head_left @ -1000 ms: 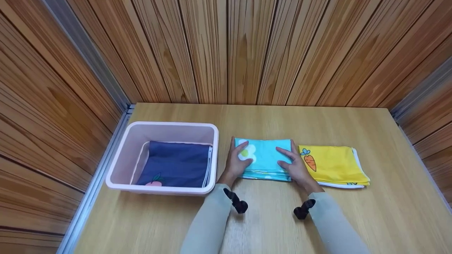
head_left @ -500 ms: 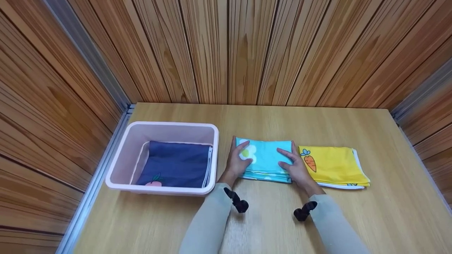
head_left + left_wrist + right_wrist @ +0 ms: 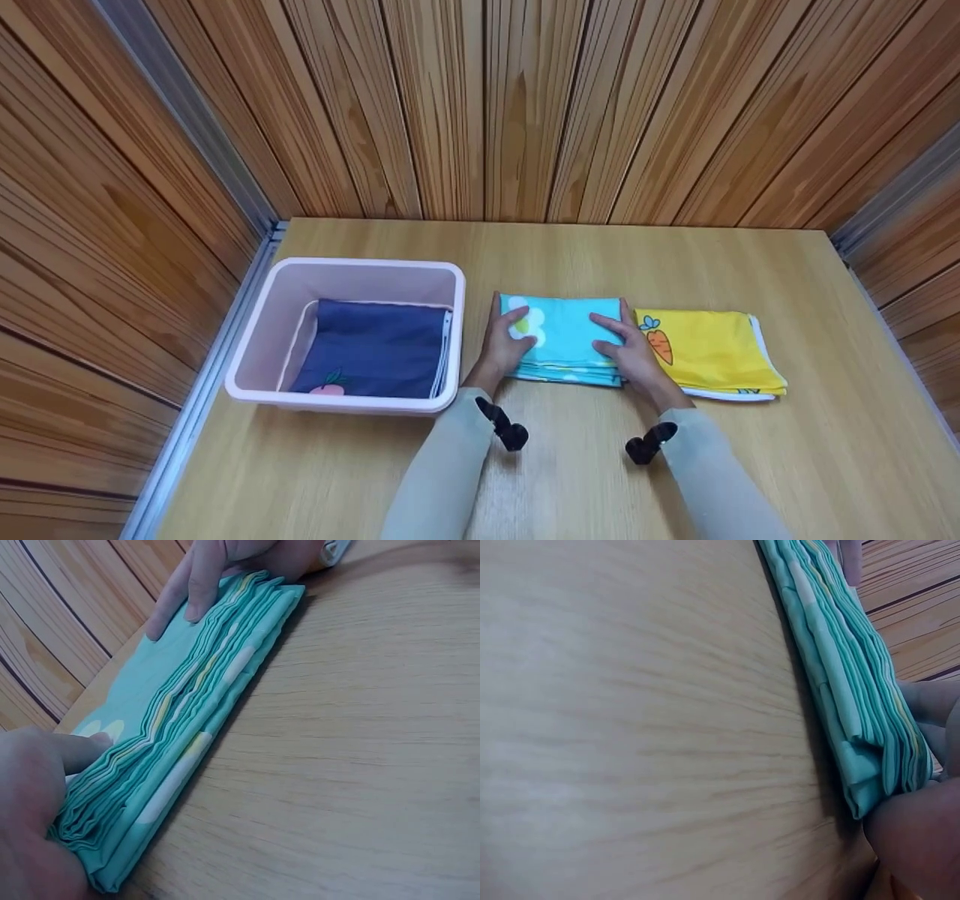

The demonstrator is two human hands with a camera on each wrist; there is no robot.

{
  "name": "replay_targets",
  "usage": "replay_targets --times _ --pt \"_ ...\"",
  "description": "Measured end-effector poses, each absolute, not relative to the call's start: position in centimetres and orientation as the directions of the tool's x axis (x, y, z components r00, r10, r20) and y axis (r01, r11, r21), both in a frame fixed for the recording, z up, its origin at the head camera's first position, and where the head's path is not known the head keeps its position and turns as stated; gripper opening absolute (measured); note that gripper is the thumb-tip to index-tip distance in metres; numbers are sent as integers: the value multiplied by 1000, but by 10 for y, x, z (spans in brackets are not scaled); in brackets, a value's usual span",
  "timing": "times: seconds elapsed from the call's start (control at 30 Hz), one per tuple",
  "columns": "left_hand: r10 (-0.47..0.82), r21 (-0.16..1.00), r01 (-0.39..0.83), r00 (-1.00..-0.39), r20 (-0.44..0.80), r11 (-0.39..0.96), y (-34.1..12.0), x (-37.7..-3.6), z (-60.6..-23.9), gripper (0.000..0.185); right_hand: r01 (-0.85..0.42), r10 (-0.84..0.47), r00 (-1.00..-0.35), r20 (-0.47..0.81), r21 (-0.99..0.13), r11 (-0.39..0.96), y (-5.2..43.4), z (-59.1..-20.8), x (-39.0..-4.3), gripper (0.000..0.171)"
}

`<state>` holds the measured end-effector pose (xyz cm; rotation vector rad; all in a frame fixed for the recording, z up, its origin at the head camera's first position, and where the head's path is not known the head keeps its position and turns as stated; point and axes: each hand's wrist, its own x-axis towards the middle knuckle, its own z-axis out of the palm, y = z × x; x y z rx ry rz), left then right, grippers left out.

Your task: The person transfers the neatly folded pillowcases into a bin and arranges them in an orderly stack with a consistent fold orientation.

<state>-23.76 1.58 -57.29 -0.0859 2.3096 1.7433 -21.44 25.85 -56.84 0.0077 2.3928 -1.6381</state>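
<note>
A thick folded turquoise cloth [image 3: 564, 326] with a white flower print lies on the table in the middle of the head view. My left hand [image 3: 502, 349] grips its left end, thumb and index finger on top. At the opposite end my right hand [image 3: 634, 356] holds it the same way, thumb and fingers on the upper face. The left wrist view shows the near side of the cloth [image 3: 187, 697] as many stacked layers with white and yellow bits. Seen from the right wrist, the cloth's end [image 3: 870, 765] sits against the right hand [image 3: 919, 836].
To the left stands a pale pink plastic bin [image 3: 345, 405] with a folded navy cloth [image 3: 379, 345] inside. A folded yellow cloth [image 3: 709, 345] with a carrot print lies just right of the right hand. Wood-panelled walls [image 3: 517, 112] enclose the table [image 3: 555, 465].
Both hands keep their hold on the turquoise cloth, which has shifted very slightly to the right. The bin and the yellow cloth stay in place.
</note>
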Motion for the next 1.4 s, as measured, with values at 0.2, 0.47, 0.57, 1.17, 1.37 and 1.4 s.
replay_targets --times 0.2,0.47,0.57,1.17,1.37,1.4 --pt "86 944 -200 -969 -230 262 15 -237 -573 53 155 -134 -967 -216 -918 365 259 -567 -213 51" --pt "84 943 -197 -970 -227 269 16 -236 -572 54 181 -137 -961 -242 -918 351 261 -565 -214 51" --pt "83 941 -200 -970 -230 274 16 -236 -572 53 186 -141 -959 -247 -919 347 261 -563 -213 50" --pt "72 933 -228 -964 -257 279 26 -241 -552 53 221 -128 -951 -282 -907 358 270 -543 -216 52" --pt "64 933 -241 -962 -266 267 30 -238 -547 52 215 -148 -949 -279 -913 345 274 -537 -216 51" --pt "63 934 -242 -962 -267 263 31 -237 -546 52 210 -150 -950 -275 -915 344 275 -536 -216 51"
